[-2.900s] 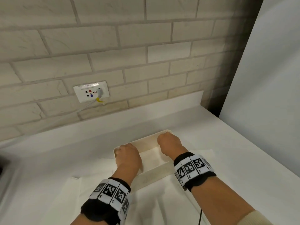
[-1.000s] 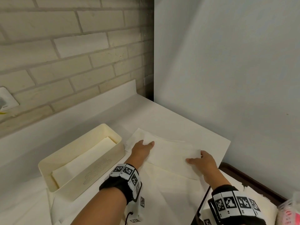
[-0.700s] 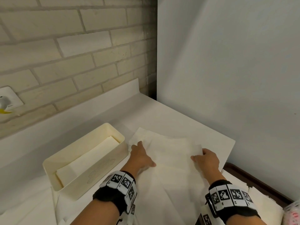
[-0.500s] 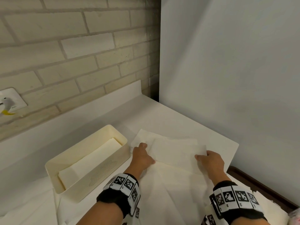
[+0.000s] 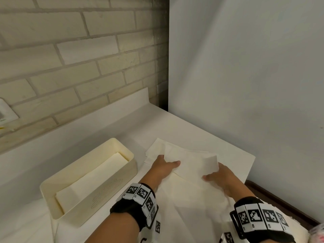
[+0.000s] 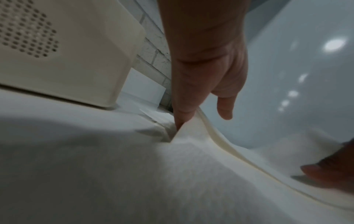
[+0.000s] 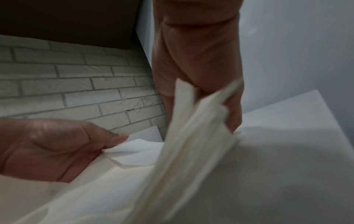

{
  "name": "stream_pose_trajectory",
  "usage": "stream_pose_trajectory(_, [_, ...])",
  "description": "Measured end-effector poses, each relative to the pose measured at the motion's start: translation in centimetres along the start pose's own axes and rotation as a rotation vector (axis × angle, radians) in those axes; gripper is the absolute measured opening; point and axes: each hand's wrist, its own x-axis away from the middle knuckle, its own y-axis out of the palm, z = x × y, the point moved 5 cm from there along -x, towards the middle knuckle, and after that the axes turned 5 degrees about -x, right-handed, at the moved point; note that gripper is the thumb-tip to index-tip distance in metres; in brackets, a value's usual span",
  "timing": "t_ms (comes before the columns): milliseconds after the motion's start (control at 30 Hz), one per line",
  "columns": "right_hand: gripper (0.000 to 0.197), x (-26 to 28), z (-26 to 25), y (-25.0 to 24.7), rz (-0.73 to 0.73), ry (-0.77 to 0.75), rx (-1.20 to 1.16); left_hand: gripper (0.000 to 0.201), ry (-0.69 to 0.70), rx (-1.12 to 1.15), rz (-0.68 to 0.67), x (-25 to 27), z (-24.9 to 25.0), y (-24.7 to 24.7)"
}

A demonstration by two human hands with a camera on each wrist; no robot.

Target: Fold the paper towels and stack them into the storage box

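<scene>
A cream storage box [image 5: 121, 179] stands on the white counter at the left, with a folded paper towel [image 5: 94, 178] lying flat inside it. To its right a white paper towel [image 5: 194, 163] lies on top of a spread of more towels [image 5: 189, 207]. My left hand [image 5: 168, 160] pinches the towel's left edge, thumb on top, as the right wrist view confirms. At the other edge my right hand [image 5: 212, 172] grips the lifted paper [image 7: 191, 136] between thumb and fingers [image 7: 231, 109]. In the left wrist view my left fingers [image 6: 184, 112] dip under the raised edge.
A brick wall with a socket [image 5: 7, 111] runs behind the counter. A plain white panel [image 5: 245, 85] closes the right side. The counter ends at a corner [image 5: 252, 158] just beyond my right hand. A dark tray [image 5: 280, 206] holding more towels sits lower right.
Both hands left the box and moved right to the towel. In the last second they went from lying flat on it to pinching its side edges, and the sheet has lifted slightly.
</scene>
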Motion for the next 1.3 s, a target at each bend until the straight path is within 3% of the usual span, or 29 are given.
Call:
stream_pose_trajectory(100, [0.038, 0.2, 0.4, -0.8, -0.010, -0.009, 0.023, 0.064, 0.041, -0.055, 0.028, -0.1, 0.2, -0.1])
stream_pose_trajectory(267, [0.038, 0.5, 1.3, -1.2, -0.070, -0.038, -0.074, 0.081, 0.007, -0.205, -0.006, -0.2, -0.6, -0.6])
stream_pose_trajectory(367, [0.051, 0.7, 1.5, -1.3, -0.070, -0.069, -0.148, 0.056, 0.095, -0.183, 0.038, 0.3, -0.3, -0.9])
stream_pose_trajectory(467, [0.071, 0.9, 0.8, -1.8, -0.063, -0.168, -0.243, 0.030, 0.204, -0.012, 0.022, 1.3, 0.5, -1.0])
stream_pose_trajectory(567, [0.101, 1.5, -0.2, -2.7, -0.027, -0.315, -0.355, 0.030, 0.250, 0.228, -0.008, 2.2, 1.2, -1.8])
stream_pose_trajectory(667, [0.114, 1.3, 0.0, -2.9, -0.021, -0.303, -0.411, 0.034, 0.278, 0.303, 0.002, 2.3, 1.2, -2.4])
stream_pose_trajectory(733, [0.101, 0.8, 0.8, -2.4, -0.066, -0.226, -0.409, 0.034, 0.236, 0.177, 0.021, 2.0, 0.4, -2.0])
stream_pose_trajectory(867, [0.052, 0.6, 1.8, -2.1, -0.062, -0.066, -0.187, 0.044, 0.168, -0.185, 0.120, 1.8, -0.2, -1.2])
stream_pose_trajectory(967, [0.047, 0.2, 2.1, -2.2, -0.042, 0.007, -0.062, 0.079, 0.148, -0.425, 0.146, 1.5, 0.3, -0.6])
stream_pose_trajectory(1033, [0.046, 0.0, 2.2, -2.2, 0.018, 0.056, 0.033, 0.092, 0.123, -0.530, 0.131, 1.6, 0.6, -0.1])
stream_pose_trajectory(1167, [0.083, -0.8, 2.9, -2.2, 0.137, 0.098, 0.164, 0.086, 0.083, -0.543, 0.095, 1.6, 1.0, 0.8])
stream_pose_trajectory(1300, [0.071, -0.3, 3.0, -2.6, 0.161, 0.142, 0.208, 0.061, 0.080, -0.469, 0.058, 1.7, 1.1, 1.4])
